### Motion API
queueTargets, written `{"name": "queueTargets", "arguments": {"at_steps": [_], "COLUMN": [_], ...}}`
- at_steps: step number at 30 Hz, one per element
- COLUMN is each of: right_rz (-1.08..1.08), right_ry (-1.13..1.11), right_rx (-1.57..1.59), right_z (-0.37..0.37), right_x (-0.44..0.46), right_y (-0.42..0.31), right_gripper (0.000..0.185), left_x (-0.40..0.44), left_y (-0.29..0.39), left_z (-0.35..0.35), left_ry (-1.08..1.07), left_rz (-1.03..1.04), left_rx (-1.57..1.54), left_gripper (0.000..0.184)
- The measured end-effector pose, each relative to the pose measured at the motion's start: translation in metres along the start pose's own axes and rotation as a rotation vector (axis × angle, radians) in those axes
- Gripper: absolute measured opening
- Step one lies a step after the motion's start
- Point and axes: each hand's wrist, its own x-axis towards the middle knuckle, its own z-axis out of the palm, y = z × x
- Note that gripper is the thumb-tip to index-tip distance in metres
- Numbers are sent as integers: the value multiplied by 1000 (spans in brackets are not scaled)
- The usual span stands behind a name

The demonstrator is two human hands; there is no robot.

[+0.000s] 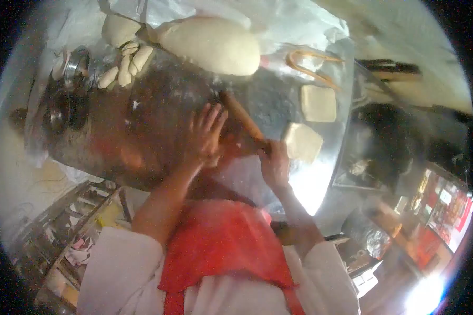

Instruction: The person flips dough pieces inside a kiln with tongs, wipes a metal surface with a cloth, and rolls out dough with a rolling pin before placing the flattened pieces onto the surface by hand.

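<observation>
"Counts, please?"

"1 slim, brown wooden rolling pin [243, 116]; 2 flat, pale, squarish dough sheets [319, 103]; 1 large, smooth, cream-coloured dough mass [210, 46]; 1 smaller rounded dough lump [120, 30]; about 4 little pale dough strips [124, 72]."

"Where's the pin, from the hands?"

"Near end gripped in the right hand [275, 163], far part just right of the left hand [206, 131], which is open, fingers outstretched. Whether it touches the dark, shiny worktop [157, 110], I cannot tell."

"And the dough?"

"Sheets right of the right hand, mass beyond both hands, lump and strips forward-left of the left."

"Pin's direction?"

"Long axis slanting forward and leftward from the right hand, far end pointing toward the large mass."
</observation>
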Motion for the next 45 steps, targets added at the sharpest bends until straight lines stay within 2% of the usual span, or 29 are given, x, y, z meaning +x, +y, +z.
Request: {"name": "queueTargets", "arguments": {"at_steps": [3,5,7,8,9,11,12,15,17,19,20,22,23,24,25,27,28,30,31,32,34,35,37,39,41,43,45], "right_rz": [124,87,-20,-9,-26,-38,-21,-22,-16,-50,-168,-371,-396,-426,-440,-406,-363,-347,-365,-306,-260,-226,-231,-245,-286,-209,-242], "right_ry": [66,93,130,128,127,115,146,174,162,147,98,28,-8,-41,-6,30,42,44,102,32,7,3,20,47,118,81,32], "right_rx": [-163,-205,-289,-288,-281,-278,-285,-302,-235,-280,-316,-304,-304,-306,-391,-452,-431,-401,-382,-392,-447,-429,-457,-481,-396,-404,-496], "right_z": [12,12,14,11,8,7,9,11,7,-4,-7,1,12,26,46,63,58,73,76,74,74,73,68,66,62,74,92], "right_x": [-61,-82,-96,-100,-102,-106,-108,-130,-116,-120,-119,-108,-93,-70,-37,23,41,10,4,-20,-47,-50,-4,57,72,20,-49], "right_y": [31,44,55,56,59,63,65,67,51,15,-2,-29,-39,-43,-35,-30,-41,-24,-19,-23,-29,-34,-38,-41,-44,-40,-22], "right_gripper": [39,46,50,50,50,50,49,44,40,37,37,43,46,50,55,68,75,79,84,86,84,83,81,79,77,78,79], "left_x": [1,-2,-2,6,-6,-29,-48,-46,-44,-62,-70,-79,-83,-76,-61,-31,-23,-20,-35,-72,-83,-75,-42,14,7,-6,-74], "left_y": [2,4,-3,-5,-5,-9,-6,-9,-26,-43,-42,-39,-41,-53,-63,-78,-80,-77,-69,-56,-45,-40,-47,-76,-74,-65,-49], "left_z": [17,11,18,-2,1,14,21,24,18,26,6,-20,-23,-18,-13,-5,-4,-14,-18,-15,-15,-19,-19,-7,-10,-19,-19], "left_ry": [-44,-34,-64,-265,-281,137,7,94,69,148,205,232,265,202,190,134,118,21,40,45,29,90,145,78,16,-10,-9], "left_rz": [-65,-30,-99,-75,-76,-46,-62,-11,37,-335,-334,-359,-382,-361,-369,-120,-128,32,47,51,49,58,67,-150,-98,6,109], "left_rx": [148,117,56,81,72,140,264,154,231,-864,-718,-663,-612,-262,-263,185,179,22,32,37,30,110,190,28,89,143,106], "left_gripper": [70,71,71,75,75,81,82,83,81,72,65,64,63,63,63,69,69,74,74,74,74,71,69,82,81,83,89]}}
